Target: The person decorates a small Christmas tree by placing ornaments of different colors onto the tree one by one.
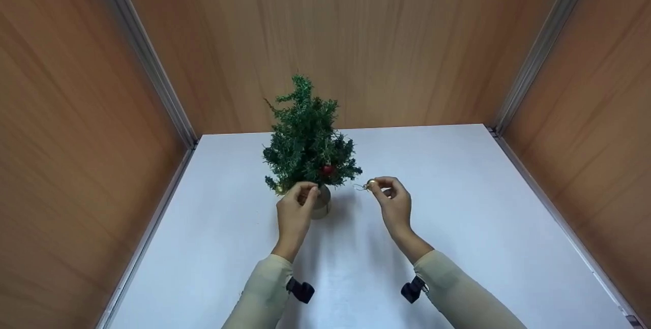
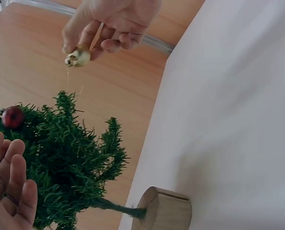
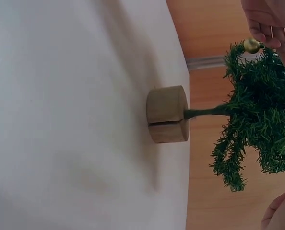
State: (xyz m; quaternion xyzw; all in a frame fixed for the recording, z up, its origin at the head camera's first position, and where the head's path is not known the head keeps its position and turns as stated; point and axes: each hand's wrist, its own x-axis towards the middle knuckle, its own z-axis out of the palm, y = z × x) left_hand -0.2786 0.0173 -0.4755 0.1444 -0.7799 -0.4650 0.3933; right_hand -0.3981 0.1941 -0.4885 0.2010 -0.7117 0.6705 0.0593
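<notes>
A small green artificial Christmas tree (image 1: 305, 141) stands upright on a round wooden base (image 3: 166, 115). My right hand (image 1: 395, 204) is to the tree's right, pinching a gold bauble (image 2: 80, 56) between thumb and fingertips. Its thin hanging loop (image 1: 359, 187) points toward the branches, apart from them. In front of the lower branches is my left hand (image 1: 297, 212), fingers loosely bent, with nothing visible in it. A red bauble (image 1: 327, 170) hangs on the tree's lower front right. Another gold bauble (image 3: 251, 45) is on the lower left branches, close to the left hand.
Under the tree lies a white tabletop (image 1: 457, 207). Wood-grain panels enclose it at the back (image 1: 407, 44), left and right, with grey metal strips (image 1: 152, 54) along the corners. Both sleeves carry small black wrist cameras (image 1: 301, 290).
</notes>
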